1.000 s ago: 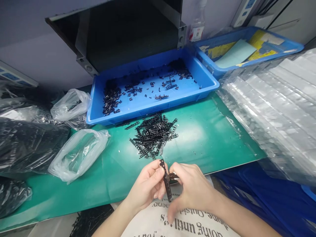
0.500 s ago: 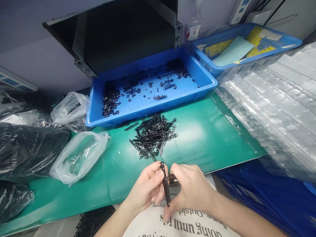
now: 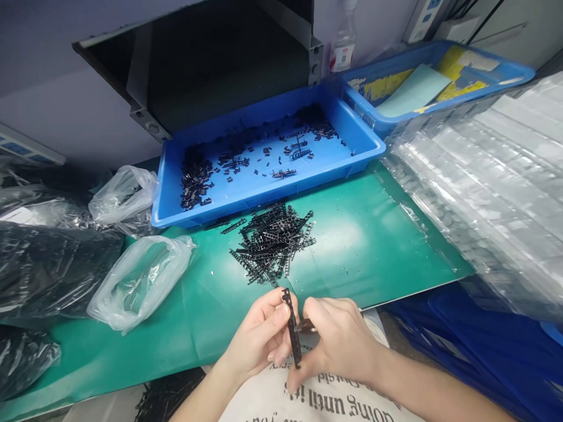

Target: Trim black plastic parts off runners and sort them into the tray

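Observation:
My left hand pinches a long black plastic strip between thumb and fingers, near its upper end. Against the strip's right side is the tip of a small dark tool, which my right hand grips; most of the tool is hidden by the fingers. The right thumb lies close to the strip's lower end. Just beyond both hands, a heap of similar black strips rests on the green mat.
Behind the heap sits a blue tray with small black pieces. Plastic bags lie at the left. Stacked clear trays stand at the right, below another blue tray holding paper. A bottle stands behind.
The view has shifted slightly. The tool tip sits a little lower along the strip, and both hands keep their grips.

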